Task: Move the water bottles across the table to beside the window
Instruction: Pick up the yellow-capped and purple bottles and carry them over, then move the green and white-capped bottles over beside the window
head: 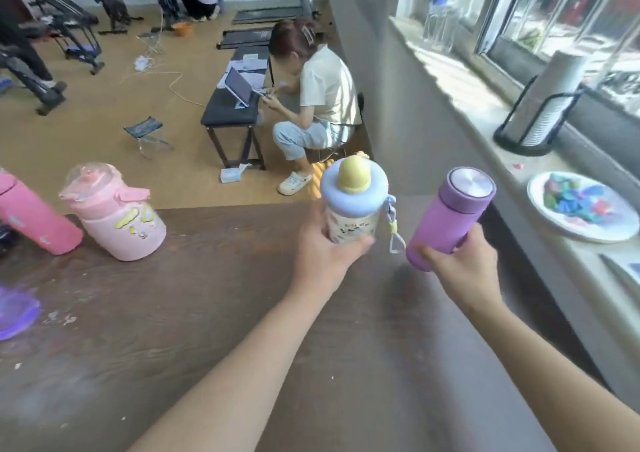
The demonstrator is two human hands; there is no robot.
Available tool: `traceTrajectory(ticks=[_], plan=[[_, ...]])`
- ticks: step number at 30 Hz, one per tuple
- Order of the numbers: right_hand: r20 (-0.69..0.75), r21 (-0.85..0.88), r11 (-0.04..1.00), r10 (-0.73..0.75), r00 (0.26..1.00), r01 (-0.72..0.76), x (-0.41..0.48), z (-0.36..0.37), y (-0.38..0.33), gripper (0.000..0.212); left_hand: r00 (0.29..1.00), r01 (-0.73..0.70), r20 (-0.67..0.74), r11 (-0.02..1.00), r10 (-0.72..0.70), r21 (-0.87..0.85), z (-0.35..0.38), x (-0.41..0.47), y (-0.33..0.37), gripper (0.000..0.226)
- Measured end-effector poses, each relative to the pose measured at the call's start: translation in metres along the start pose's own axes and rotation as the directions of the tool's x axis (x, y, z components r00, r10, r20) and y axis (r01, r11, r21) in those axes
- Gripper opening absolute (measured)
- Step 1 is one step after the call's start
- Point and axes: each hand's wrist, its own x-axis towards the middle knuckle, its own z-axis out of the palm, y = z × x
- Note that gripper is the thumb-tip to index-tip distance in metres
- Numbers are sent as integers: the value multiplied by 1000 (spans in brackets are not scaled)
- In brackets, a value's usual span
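Left hand (pixel 320 254) wrapped round the duck-lid bottle (pixel 351 205), right hand (pixel 462 264) gripping the purple flask (pixel 450 219) low down, probably so both tops stay clear while carrying windowward.

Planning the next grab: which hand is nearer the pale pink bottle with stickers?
Left. The left hand is to the right of the pale pink bottle; the right hand is farther right, toward the window.
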Motion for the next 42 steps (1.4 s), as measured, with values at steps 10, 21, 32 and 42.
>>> traceTrajectory(ticks=[10,21,32,42], plan=[[-32,-16,999,29,999,-29,115,-18,48,43,993,105,53,994,-106,21,120,63,-2,68],[-68,-27,999,26,997,-28,145,-20,62,54,982,165,87,986,-168,38,146,72,-6,64],[-116,-174,983,30,993,-51,66,-10,58,63,944,283,201,956,-263,-76,103,49,-5,109],[210,-143,958,-215,954,248,-131,126,-27,35,940,338,12,938,-340,70,-157,-68,-72,44]])
